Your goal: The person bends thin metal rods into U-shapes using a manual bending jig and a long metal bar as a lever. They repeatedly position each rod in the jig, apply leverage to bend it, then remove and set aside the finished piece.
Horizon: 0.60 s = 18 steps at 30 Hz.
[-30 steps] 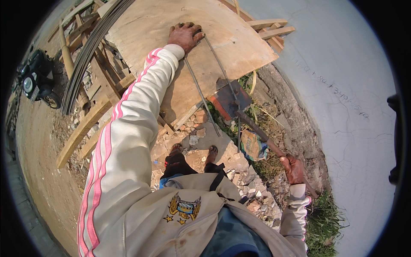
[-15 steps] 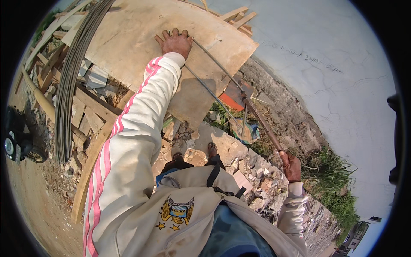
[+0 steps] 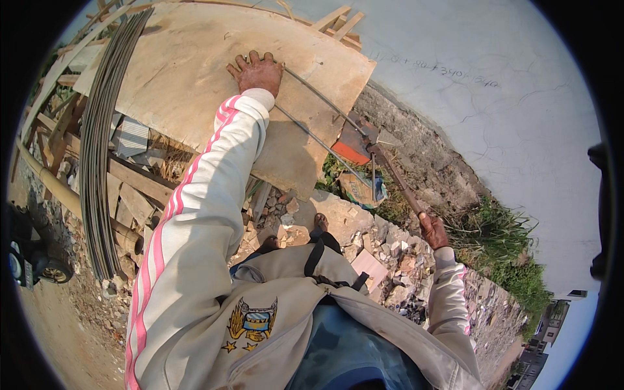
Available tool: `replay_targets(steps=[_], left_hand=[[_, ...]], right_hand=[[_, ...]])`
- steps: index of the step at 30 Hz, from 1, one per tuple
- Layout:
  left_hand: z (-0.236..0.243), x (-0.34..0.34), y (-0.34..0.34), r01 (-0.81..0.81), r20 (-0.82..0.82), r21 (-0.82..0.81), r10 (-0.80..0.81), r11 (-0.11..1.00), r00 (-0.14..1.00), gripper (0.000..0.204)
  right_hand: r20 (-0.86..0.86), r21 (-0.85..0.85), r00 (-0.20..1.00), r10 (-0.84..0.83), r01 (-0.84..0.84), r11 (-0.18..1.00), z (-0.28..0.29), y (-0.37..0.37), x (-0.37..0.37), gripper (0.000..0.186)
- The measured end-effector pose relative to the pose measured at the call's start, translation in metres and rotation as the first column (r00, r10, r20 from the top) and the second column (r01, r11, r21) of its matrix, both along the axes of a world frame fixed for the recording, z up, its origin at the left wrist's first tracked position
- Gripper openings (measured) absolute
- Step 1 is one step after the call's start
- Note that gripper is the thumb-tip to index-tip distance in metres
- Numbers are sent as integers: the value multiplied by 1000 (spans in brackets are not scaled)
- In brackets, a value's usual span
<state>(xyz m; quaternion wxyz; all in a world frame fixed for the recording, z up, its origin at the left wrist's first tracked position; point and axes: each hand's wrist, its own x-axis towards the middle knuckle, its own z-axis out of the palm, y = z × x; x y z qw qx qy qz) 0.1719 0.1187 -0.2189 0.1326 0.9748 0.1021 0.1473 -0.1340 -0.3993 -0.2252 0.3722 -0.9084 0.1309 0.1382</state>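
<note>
My left hand (image 3: 259,73) lies palm down with fingers spread on a large weathered wooden board (image 3: 195,49). A thin steel rod (image 3: 317,91) runs out from beside or beneath it; whether the palm presses the rod is hidden. A second straight length (image 3: 318,142) runs below it, roughly parallel, and a short bent piece (image 3: 373,172) comes down near the board's right edge. My right hand (image 3: 433,231) is closed around the lower end of a long rusty bar (image 3: 398,177), whose upper end meets the rod by an orange-sided block (image 3: 353,144).
A bundle of long steel rods (image 3: 107,136) hangs across the left, beside scrap timber (image 3: 140,179) and a bamboo pole (image 3: 55,181). Broken rubble (image 3: 396,260) lies by my feet. A grey wall (image 3: 468,110) rises at right, with weeds (image 3: 500,240) below. A vehicle (image 3: 36,250) stands far left.
My right hand has moved a little away from me, swinging the rusty bar's lower end with it. My left hand stays spread on the board. The whole view has shifted slightly.
</note>
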Motion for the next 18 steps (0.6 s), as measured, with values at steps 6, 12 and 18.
replay_targets(steps=[6, 12, 18], left_hand=[[0, 1, 3, -4, -30, 19, 5, 1000, 1000, 49], [1, 1, 2, -2, -14, 14, 2, 1000, 1000, 48], [3, -3, 1, -25, -35, 48, 27, 999, 999, 48]], right_hand=[[-39, 48, 999, -15, 17, 999, -18, -4, -3, 63], [110, -341, 992, 58, -17, 940, 43, 34, -19, 69], [163, -634, 982, -99, 181, 752, 71, 132, -59, 65]])
